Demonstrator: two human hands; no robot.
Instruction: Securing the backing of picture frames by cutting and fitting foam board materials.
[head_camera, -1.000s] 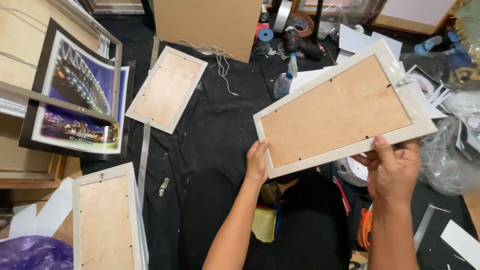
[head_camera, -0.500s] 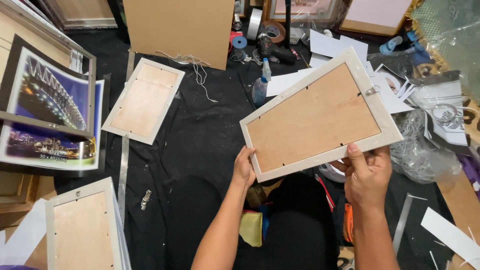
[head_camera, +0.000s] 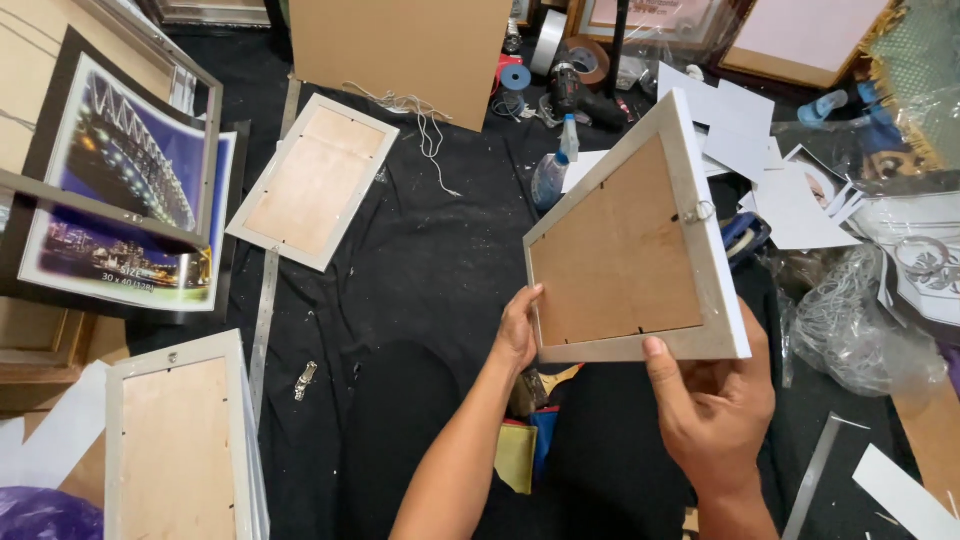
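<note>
Since the earlier frame, 1 white picture frame (head_camera: 640, 250) has swung steeper, back side up, above the black floor cloth (head_camera: 430, 260). Left hand (head_camera: 517, 330) pinches its lower-left corner; right hand (head_camera: 715, 395) clamps the bottom edge. Likely light, stiff, possibly glazed: grip the rails.

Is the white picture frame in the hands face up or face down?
Face down: the white picture frame shows its brown backing board.

Black cloth (head_camera: 420, 260) across the middle of the frame, brown cardboard sheet (head_camera: 400, 50) at top centre, white paper scraps (head_camera: 740, 120) upper right.
</note>
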